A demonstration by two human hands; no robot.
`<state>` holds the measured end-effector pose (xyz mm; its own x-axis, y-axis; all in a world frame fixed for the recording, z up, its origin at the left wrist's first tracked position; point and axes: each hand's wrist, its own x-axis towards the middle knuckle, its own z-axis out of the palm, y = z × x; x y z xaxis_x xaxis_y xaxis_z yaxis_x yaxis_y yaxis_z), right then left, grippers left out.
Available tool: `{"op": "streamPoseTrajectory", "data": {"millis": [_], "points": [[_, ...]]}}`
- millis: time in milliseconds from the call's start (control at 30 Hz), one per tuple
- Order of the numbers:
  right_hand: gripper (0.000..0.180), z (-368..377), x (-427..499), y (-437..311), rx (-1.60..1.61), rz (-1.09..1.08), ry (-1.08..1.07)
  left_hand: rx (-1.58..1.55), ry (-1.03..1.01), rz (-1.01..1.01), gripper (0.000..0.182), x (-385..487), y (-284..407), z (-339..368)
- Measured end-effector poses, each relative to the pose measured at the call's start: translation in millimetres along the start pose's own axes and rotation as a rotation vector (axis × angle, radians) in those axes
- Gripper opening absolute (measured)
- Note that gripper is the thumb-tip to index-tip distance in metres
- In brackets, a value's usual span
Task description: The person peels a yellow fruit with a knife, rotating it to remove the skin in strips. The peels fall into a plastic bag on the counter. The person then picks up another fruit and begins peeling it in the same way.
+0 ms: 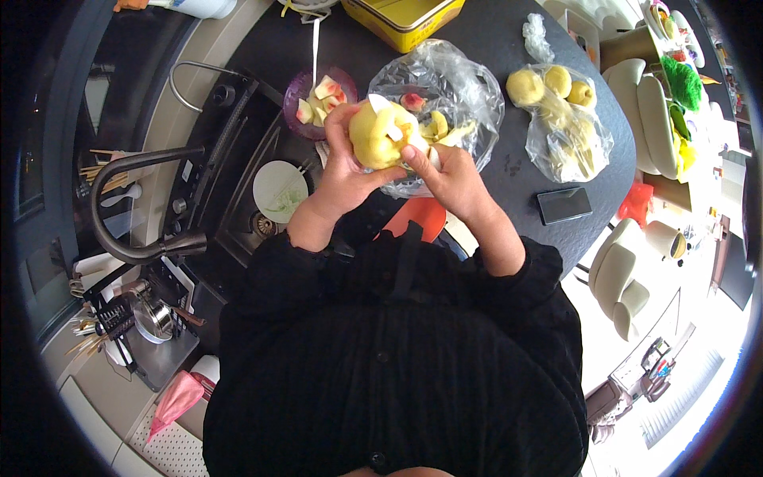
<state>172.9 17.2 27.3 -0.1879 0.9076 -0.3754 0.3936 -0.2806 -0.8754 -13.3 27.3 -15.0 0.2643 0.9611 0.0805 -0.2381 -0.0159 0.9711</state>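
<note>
My left hand (340, 182) holds a large yellow peach (372, 140) from its left side and underneath. A strip of its skin is loosened. My right hand (456, 179) rests its thumb on the fruit's near right side and grips a white cutting tool (436, 158), largely hidden by the fingers and fruit; whether it is a knife or a peeler I cannot tell. Beyond my hands a clear plastic bag (477, 95) lies spread, bearing yellow peelings (440, 124) and a reddish peach stone (412, 101). Left of it, a purple bowl (290, 98) holds cut peach pieces (326, 88) and a white utensil (315, 50).
A bag of yellow peaches (569, 128) and a smartphone (564, 206) lie on the dark counter (518, 197) at right. A yellow tin (411, 33) stands at the back. Left are a sink with a white plate (275, 185) and a dark faucet (107, 197). An orange-red object (420, 217) sits below my hands.
</note>
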Motion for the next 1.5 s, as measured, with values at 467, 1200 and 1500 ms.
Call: {"op": "streamPoseTrajectory", "data": {"millis": [467,1200,1500], "points": [[0.056,7,-2,-3,0.105,-0.076,0.023,-0.188,-0.132,-0.146,0.082,-1,20,-5],[0.049,19,-5,1,-0.128,-0.172,0.175,-0.174,-0.021,-0.12,0.079,-4,5,-2],[0.052,24,-3,3,-0.159,-0.154,0.229,-0.131,0.048,-0.028,0.078,-2,-3,6]]}}
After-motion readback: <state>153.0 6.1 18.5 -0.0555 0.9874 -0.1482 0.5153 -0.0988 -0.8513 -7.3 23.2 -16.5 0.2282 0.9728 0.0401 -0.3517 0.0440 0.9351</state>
